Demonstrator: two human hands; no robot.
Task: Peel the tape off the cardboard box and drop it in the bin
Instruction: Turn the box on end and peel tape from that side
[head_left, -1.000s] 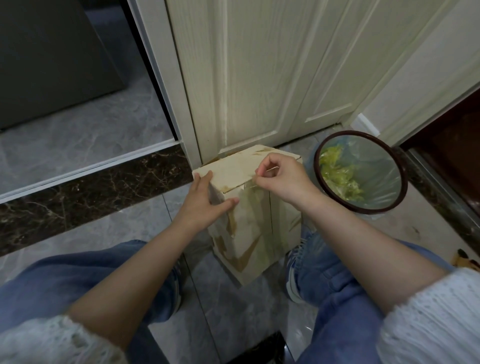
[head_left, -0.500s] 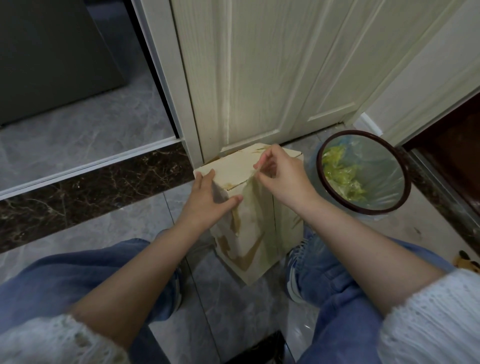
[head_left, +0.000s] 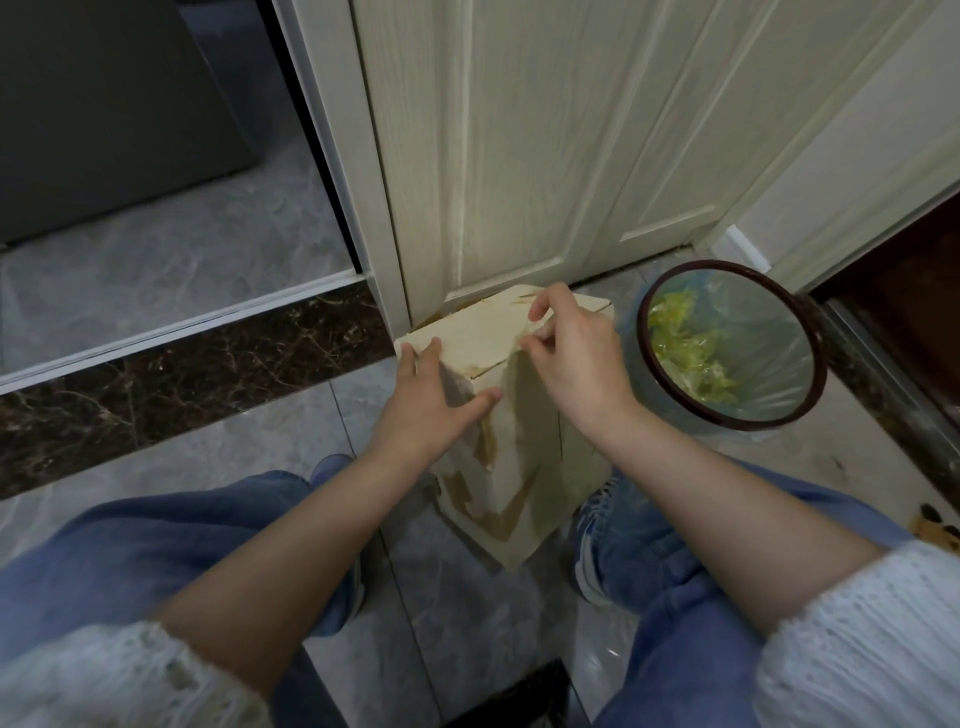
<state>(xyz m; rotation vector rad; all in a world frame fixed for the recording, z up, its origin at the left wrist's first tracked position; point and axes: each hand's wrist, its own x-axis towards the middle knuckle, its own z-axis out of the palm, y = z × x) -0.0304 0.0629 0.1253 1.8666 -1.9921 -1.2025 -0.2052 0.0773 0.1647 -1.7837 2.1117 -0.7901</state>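
Note:
A pale cardboard box (head_left: 524, 467) stands on the tiled floor between my knees, its faces marked with brown torn patches. My left hand (head_left: 431, 400) grips the box's upper left corner, fingers over the top and thumb on the front face. My right hand (head_left: 571, 358) sits at the top right edge, thumb and fingers pinching a clear strip of tape (head_left: 530, 328) that lifts off the box top. The round bin (head_left: 727, 348), dark-rimmed with a bluish liner and green scraps inside, stands just right of the box.
A cream door (head_left: 519, 156) rises directly behind the box. A dark marble threshold strip (head_left: 182, 379) runs left of it. My jeans-clad legs (head_left: 156, 551) flank the box. A dark opening lies at the far right.
My right hand has shifted slightly up and back along the box top, drawing the tape farther off. My left hand keeps its grip on the corner.

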